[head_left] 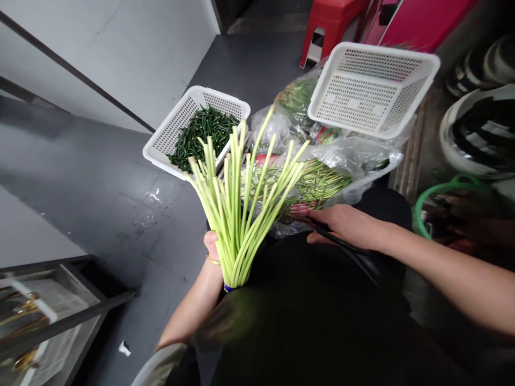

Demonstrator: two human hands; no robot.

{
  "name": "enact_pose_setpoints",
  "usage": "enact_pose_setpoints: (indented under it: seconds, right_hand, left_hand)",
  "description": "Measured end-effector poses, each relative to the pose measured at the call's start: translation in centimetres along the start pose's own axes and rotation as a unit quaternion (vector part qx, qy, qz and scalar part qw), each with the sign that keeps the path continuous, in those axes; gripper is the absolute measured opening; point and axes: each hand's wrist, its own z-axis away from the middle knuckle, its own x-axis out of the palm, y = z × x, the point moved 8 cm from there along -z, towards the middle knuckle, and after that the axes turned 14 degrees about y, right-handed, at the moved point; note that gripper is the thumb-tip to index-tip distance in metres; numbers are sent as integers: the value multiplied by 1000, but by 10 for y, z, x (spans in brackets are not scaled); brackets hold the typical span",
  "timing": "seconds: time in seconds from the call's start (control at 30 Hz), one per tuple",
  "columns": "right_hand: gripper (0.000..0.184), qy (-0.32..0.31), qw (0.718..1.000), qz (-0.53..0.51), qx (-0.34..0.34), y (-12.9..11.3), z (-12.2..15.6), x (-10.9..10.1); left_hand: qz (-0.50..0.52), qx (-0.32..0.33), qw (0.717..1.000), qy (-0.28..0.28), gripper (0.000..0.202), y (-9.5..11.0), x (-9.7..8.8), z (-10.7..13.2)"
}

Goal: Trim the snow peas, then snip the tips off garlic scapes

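A bunch of garlic stems (241,225), long and pale green, stands upright before me, its cut ends fanned out at the top. My left hand (211,244) is closed around its left side, most fingers hidden behind the stems. A dark blue band (229,288) circles the bunch low down. On the right, my right hand (346,225) is closed on a black tool (354,252) that looks like scissors; it is blurred and partly hidden. Just beyond that hand lie more thin green stems (325,182) in clear plastic, with a pink-red band (302,207).
A white basket (161,145) holds dark green chillies (205,131). Another white basket (362,102) sits tilted on plastic bags of greens (298,99). Behind is a red stool (332,21). A green-rimmed basket (420,209) and buckets (446,134) stand right; a metal rack (80,316) stands lower left.
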Motion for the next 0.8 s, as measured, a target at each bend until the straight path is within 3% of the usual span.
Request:
enact_pose_setpoints:
  seconds: [0.17, 0.3, 0.37, 0.43, 0.5, 0.63, 0.8]
  right_hand:
    - [41, 25, 999, 4, 28, 11, 9, 8]
    - [43, 9, 994, 72, 77, 8, 1, 13]
    - [43, 15, 993, 87, 79, 5, -4, 9]
    - [40, 38, 994, 67, 72, 4, -6, -2]
    - [38, 68, 995, 24, 74, 10, -4, -14]
    - [39, 106, 987, -56, 108, 29, 3, -26]
    - [36, 128, 979, -76, 137, 35, -10, -16]
  left_hand:
    - [-41, -143, 974, -168, 75, -14, 38, 20]
    - [-87, -223, 943, -233, 78, -36, 44, 25]
    - [-95, -241, 930, -262, 71, -44, 47, 26]
    - [-87, -206, 934, -278, 69, -37, 53, 25]
    - [-72, -127, 952, -269, 72, -14, 58, 23]
    - [-63, 44, 976, -202, 80, 55, 56, 26]
    - [-55, 243, 964, -96, 68, 156, 62, 23]
